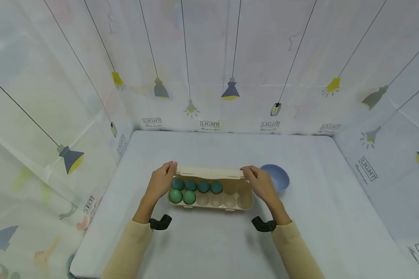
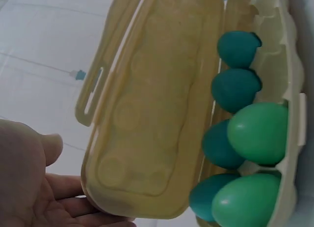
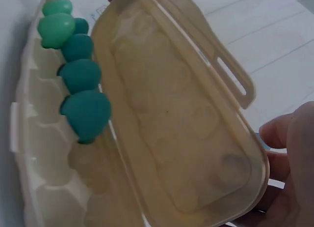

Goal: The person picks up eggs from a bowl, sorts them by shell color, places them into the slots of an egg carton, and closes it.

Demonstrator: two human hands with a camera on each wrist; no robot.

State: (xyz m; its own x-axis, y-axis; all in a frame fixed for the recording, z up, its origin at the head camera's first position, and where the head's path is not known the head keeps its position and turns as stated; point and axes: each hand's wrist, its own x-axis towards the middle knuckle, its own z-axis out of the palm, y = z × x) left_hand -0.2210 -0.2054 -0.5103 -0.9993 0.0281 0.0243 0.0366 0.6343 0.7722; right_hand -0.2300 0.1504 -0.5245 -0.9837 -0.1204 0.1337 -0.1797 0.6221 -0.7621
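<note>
A beige egg carton (image 1: 209,205) lies on the white table with its lid (image 1: 209,173) raised. Several dark teal eggs (image 1: 203,186) fill part of its back row, from the left; two lighter green eggs (image 1: 182,197) sit in the front row's left cups. My left hand (image 1: 163,178) holds the lid's left end; in the left wrist view its fingers (image 2: 73,202) reach behind the lid, with the thumb apart from it. At the other end my right hand (image 1: 262,182) holds the lid, fingers behind it and thumb near the edge (image 3: 262,173).
A blue bowl (image 1: 278,177) stands on the table just beyond my right hand. The white table (image 1: 209,248) has cloth walls (image 1: 209,58) printed with lamps at its back and sides. Both wrists carry black camera mounts (image 1: 160,222).
</note>
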